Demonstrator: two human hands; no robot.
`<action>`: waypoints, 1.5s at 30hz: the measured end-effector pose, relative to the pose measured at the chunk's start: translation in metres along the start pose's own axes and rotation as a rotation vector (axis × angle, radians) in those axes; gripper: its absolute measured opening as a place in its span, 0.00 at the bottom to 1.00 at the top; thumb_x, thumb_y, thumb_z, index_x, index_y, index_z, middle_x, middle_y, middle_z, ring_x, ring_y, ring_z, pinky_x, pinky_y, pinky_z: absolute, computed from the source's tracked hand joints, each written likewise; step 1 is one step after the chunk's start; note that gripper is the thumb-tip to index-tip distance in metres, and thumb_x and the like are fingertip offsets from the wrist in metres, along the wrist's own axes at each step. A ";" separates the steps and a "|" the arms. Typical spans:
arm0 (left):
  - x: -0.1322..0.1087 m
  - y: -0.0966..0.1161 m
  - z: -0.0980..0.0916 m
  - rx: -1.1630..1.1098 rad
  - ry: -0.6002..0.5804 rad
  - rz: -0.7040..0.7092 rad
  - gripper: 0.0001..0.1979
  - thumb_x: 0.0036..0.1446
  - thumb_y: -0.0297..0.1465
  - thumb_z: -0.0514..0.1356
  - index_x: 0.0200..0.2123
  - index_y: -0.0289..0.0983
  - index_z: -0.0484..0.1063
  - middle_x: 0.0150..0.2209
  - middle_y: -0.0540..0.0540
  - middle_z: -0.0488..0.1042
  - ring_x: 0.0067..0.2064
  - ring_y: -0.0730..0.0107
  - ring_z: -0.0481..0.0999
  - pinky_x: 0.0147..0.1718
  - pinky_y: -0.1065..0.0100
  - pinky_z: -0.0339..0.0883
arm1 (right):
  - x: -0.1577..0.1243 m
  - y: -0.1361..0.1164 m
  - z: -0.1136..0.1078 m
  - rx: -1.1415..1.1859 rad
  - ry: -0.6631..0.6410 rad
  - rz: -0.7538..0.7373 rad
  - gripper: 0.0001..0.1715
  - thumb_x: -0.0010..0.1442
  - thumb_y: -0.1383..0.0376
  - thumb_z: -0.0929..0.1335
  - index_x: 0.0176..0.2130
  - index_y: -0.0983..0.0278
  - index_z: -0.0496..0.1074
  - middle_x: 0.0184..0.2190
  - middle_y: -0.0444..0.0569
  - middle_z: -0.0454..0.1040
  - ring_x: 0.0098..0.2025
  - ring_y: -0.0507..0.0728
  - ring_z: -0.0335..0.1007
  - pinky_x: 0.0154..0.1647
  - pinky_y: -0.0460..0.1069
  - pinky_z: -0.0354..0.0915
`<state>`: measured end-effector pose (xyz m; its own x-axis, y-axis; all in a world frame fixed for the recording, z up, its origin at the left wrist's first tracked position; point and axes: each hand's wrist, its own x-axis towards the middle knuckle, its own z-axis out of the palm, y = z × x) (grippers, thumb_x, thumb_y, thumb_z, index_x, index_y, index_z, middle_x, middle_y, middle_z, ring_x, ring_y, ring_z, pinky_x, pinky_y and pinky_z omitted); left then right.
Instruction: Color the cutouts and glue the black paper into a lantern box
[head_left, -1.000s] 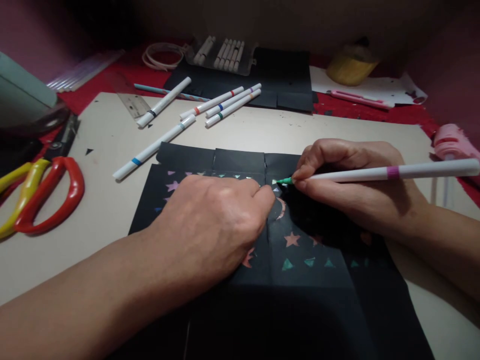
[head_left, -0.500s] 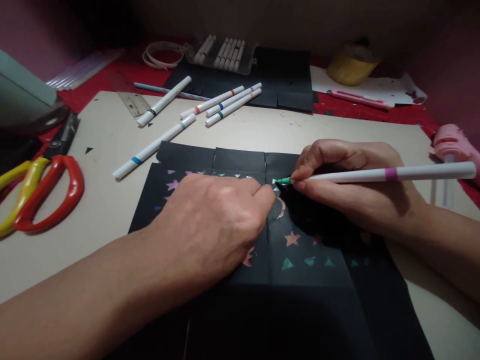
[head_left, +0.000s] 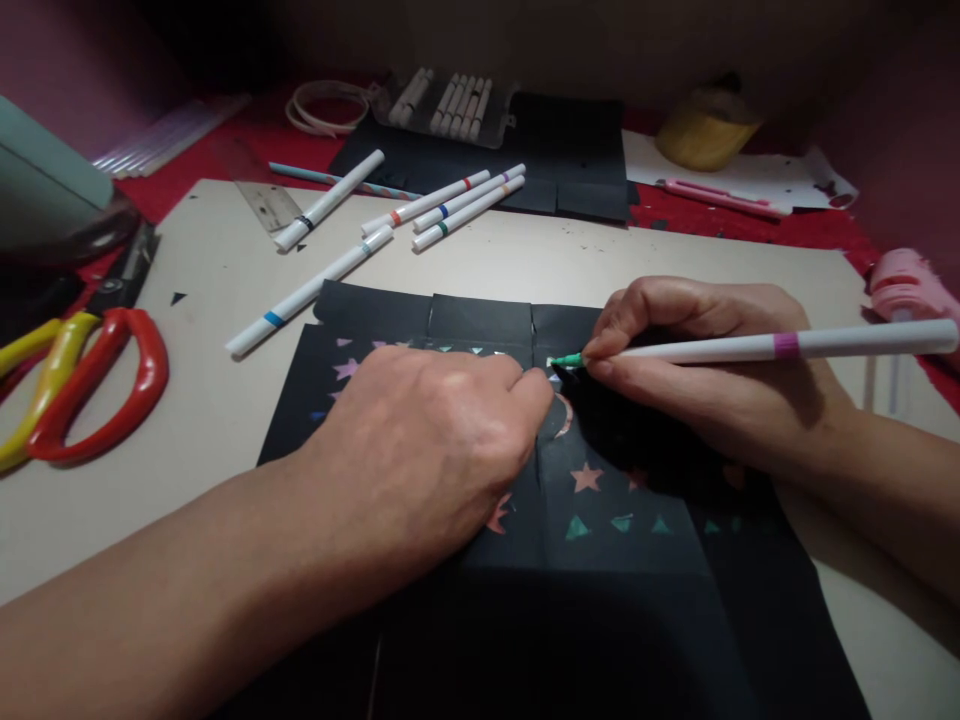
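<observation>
My right hand (head_left: 697, 360) is closed around a white marker pen (head_left: 720, 347) with a purple band and a green tip. The tip touches a small pale triangle near the top of a folded black card (head_left: 630, 620). Coloured shapes mark the card: an orange star (head_left: 587, 477), a crescent (head_left: 564, 415) and several green triangles (head_left: 577, 527). My left hand (head_left: 442, 430) rests on the card just left of the tip, fingers curled under. Whatever its fingertips pinch, if anything, is hidden.
Several white markers (head_left: 311, 290) lie beyond the card. Red and yellow-handled scissors (head_left: 112, 370) are at the left. Farther back are a clear case of markers (head_left: 450, 105), a pink cutter (head_left: 720, 197) and a yellow tape roll (head_left: 705, 130). A pink glue gun (head_left: 911, 285) sits at right.
The marker's rear end has tipped slightly, while its green tip stays at the same small triangle. My left hand keeps its place on the card.
</observation>
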<state>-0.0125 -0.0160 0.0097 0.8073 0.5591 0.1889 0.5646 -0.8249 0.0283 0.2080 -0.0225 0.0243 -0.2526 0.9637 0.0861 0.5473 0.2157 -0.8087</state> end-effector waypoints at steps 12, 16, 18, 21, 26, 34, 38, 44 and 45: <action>0.000 -0.001 -0.001 -0.009 -0.010 -0.004 0.14 0.63 0.27 0.49 0.36 0.39 0.74 0.26 0.48 0.71 0.24 0.66 0.66 0.23 0.63 0.45 | 0.000 0.000 0.000 0.001 -0.013 0.000 0.07 0.54 0.71 0.72 0.27 0.59 0.73 0.26 0.43 0.75 0.27 0.55 0.70 0.25 0.49 0.64; 0.001 0.000 -0.001 0.002 -0.010 -0.008 0.14 0.63 0.27 0.49 0.35 0.39 0.74 0.25 0.49 0.71 0.24 0.67 0.66 0.23 0.64 0.45 | 0.000 0.001 0.001 0.023 0.001 0.002 0.07 0.55 0.70 0.72 0.28 0.59 0.73 0.23 0.43 0.73 0.27 0.55 0.71 0.25 0.49 0.66; 0.001 0.000 0.000 0.005 -0.003 -0.006 0.13 0.62 0.27 0.49 0.35 0.39 0.74 0.25 0.48 0.71 0.24 0.66 0.66 0.23 0.63 0.45 | -0.001 0.001 0.001 0.020 -0.009 0.005 0.06 0.55 0.69 0.72 0.28 0.59 0.73 0.23 0.43 0.74 0.27 0.55 0.72 0.25 0.49 0.66; 0.001 -0.001 0.000 -0.002 -0.003 -0.006 0.13 0.61 0.27 0.50 0.36 0.39 0.75 0.25 0.48 0.72 0.24 0.66 0.66 0.23 0.63 0.45 | -0.001 0.000 0.000 0.019 -0.013 0.004 0.06 0.54 0.69 0.73 0.28 0.59 0.73 0.25 0.44 0.76 0.27 0.55 0.72 0.23 0.48 0.65; 0.000 -0.001 -0.001 0.009 0.018 0.013 0.14 0.62 0.27 0.48 0.35 0.38 0.75 0.24 0.48 0.70 0.23 0.65 0.66 0.23 0.63 0.44 | 0.000 -0.001 0.001 0.014 -0.020 0.016 0.07 0.54 0.70 0.72 0.28 0.59 0.73 0.26 0.44 0.76 0.27 0.55 0.72 0.24 0.48 0.65; 0.000 -0.001 0.000 0.005 0.018 0.009 0.14 0.62 0.26 0.47 0.34 0.39 0.73 0.24 0.48 0.69 0.23 0.66 0.64 0.22 0.62 0.45 | -0.001 0.002 0.000 -0.001 0.031 0.011 0.08 0.53 0.71 0.73 0.26 0.60 0.73 0.25 0.43 0.74 0.25 0.54 0.67 0.24 0.48 0.60; -0.001 -0.001 0.000 0.016 0.006 0.010 0.12 0.61 0.25 0.49 0.34 0.40 0.73 0.24 0.49 0.69 0.23 0.65 0.65 0.22 0.62 0.45 | -0.002 0.004 -0.001 -0.008 0.046 -0.004 0.08 0.52 0.72 0.72 0.26 0.60 0.74 0.27 0.43 0.76 0.26 0.53 0.67 0.24 0.48 0.59; 0.000 0.000 0.001 0.025 -0.002 0.003 0.09 0.59 0.26 0.52 0.34 0.40 0.72 0.25 0.49 0.71 0.22 0.65 0.67 0.21 0.62 0.47 | -0.001 0.003 0.000 0.036 0.020 -0.004 0.07 0.54 0.71 0.73 0.27 0.60 0.73 0.25 0.42 0.74 0.25 0.52 0.66 0.24 0.48 0.60; 0.000 0.000 0.001 0.031 -0.001 0.001 0.09 0.59 0.26 0.52 0.34 0.40 0.72 0.25 0.49 0.71 0.22 0.65 0.67 0.21 0.62 0.47 | -0.001 0.002 0.000 0.040 0.016 -0.007 0.07 0.54 0.70 0.73 0.28 0.60 0.73 0.25 0.42 0.74 0.25 0.52 0.66 0.25 0.48 0.60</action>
<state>-0.0122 -0.0164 0.0089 0.8078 0.5586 0.1883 0.5691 -0.8223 -0.0020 0.2094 -0.0235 0.0227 -0.2433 0.9647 0.1009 0.5131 0.2162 -0.8307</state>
